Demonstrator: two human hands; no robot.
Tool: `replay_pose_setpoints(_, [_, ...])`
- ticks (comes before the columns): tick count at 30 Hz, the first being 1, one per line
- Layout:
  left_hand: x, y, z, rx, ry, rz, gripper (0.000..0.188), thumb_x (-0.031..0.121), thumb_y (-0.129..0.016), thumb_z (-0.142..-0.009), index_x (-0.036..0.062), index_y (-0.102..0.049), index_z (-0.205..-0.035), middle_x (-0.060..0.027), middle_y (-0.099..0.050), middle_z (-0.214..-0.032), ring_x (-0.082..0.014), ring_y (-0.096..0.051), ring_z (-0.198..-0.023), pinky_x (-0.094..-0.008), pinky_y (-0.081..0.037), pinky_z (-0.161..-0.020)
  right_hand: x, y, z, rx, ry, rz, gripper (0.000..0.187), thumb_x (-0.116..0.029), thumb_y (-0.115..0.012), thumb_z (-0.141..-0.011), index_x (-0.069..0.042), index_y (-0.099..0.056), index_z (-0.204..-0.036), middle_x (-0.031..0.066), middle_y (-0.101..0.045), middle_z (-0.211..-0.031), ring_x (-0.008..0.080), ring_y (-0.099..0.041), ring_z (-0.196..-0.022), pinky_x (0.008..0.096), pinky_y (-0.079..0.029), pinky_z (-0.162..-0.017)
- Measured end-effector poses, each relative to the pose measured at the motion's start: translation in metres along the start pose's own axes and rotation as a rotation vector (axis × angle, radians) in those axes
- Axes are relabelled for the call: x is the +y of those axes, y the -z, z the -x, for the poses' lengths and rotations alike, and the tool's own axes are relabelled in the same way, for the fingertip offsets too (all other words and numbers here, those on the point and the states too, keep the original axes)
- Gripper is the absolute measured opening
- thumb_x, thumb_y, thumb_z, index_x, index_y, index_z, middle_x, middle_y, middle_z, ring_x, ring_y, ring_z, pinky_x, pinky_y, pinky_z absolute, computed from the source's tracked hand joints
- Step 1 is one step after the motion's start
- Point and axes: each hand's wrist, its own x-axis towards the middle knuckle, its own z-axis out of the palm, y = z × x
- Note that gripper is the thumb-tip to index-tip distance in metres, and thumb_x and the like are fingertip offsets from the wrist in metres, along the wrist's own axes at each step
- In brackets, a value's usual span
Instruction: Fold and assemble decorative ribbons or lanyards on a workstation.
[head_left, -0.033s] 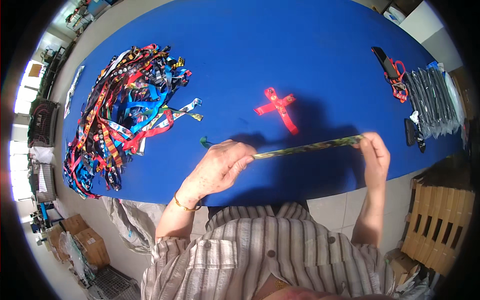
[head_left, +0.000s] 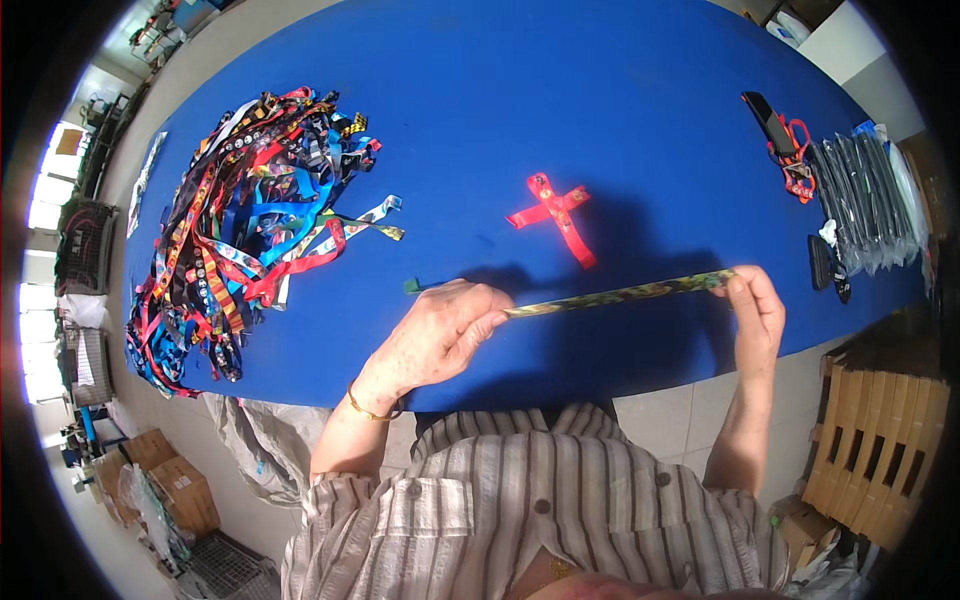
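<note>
A narrow green patterned ribbon [head_left: 620, 293] is stretched taut between my two hands, just above the near edge of the blue table [head_left: 600, 90]. My left hand [head_left: 445, 330] is closed on its left part, and a short green tail [head_left: 412, 286] sticks out beyond the fingers. My right hand [head_left: 755, 305] pinches the ribbon's right end. A red ribbon folded into a cross [head_left: 555, 212] lies flat on the table just beyond the stretched ribbon. A large heap of many-coloured ribbons [head_left: 250, 220] covers the table's left side.
A stack of clear plastic sleeves [head_left: 870, 205] lies at the right end of the table, with a black tool and red strap [head_left: 780, 140] beside it. A wooden pallet [head_left: 870, 450] stands on the floor at right, and cardboard boxes [head_left: 170, 480] at lower left.
</note>
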Motion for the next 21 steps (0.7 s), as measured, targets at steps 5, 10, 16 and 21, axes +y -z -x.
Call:
replay_pose_setpoints(5, [-0.003, -0.008, -0.006, -0.022, -0.010, 0.047, 0.015, 0.015, -0.057, -0.099, 0.0031, -0.064, -0.095, -0.0063, -0.059, -0.070, -0.0186, -0.060, -0.061, -0.0320, -0.048, -0.058, 0.026, 0.029, 0.005, 0.091, -0.121, 0.063, 0.017, -0.015, -0.054, -0.100, -0.001, -0.062, -0.096, 0.0046, -0.064, -0.088, 0.0126, -0.058, -0.082, 0.0263, -0.045, -0.075])
replay_pose_setpoints(10, [0.012, -0.006, -0.022, -0.101, 0.144, 0.224, 0.015, 0.016, -0.059, -0.099, 0.0029, -0.065, -0.096, -0.0023, -0.059, -0.067, -0.0107, -0.057, -0.060, -0.0267, -0.045, -0.055, 0.000, -0.025, -0.004, 0.009, 0.269, 0.705, 0.029, -0.005, -0.064, -0.088, -0.005, -0.061, -0.117, 0.0169, -0.063, -0.120, 0.0350, -0.060, -0.114, 0.0394, -0.046, -0.097])
replay_pose_setpoints(16, [0.007, -0.009, -0.039, -0.175, 0.217, 0.571, 0.021, 0.023, -0.056, -0.102, 0.0042, -0.065, -0.100, 0.0031, -0.057, -0.068, -0.0024, -0.046, -0.059, -0.0202, -0.034, -0.052, -0.031, -0.098, -0.020, -0.561, 0.256, -0.081, 0.025, -0.013, -0.061, -0.096, -0.002, -0.061, -0.118, 0.0105, -0.066, -0.111, 0.0225, -0.063, -0.103, 0.0330, -0.049, -0.089])
replay_pose_setpoints(21, [0.001, 0.002, -0.049, -0.168, 0.321, 0.650, 0.024, 0.026, -0.055, -0.102, 0.0034, -0.062, -0.099, 0.0034, -0.054, -0.067, -0.0013, -0.039, -0.056, -0.0195, -0.028, -0.049, -0.011, -0.112, -0.043, -0.899, 0.044, -0.284, 0.022, -0.022, -0.056, -0.101, -0.002, -0.064, -0.106, 0.0038, -0.069, -0.090, 0.0109, -0.062, -0.082, 0.0258, -0.048, -0.079])
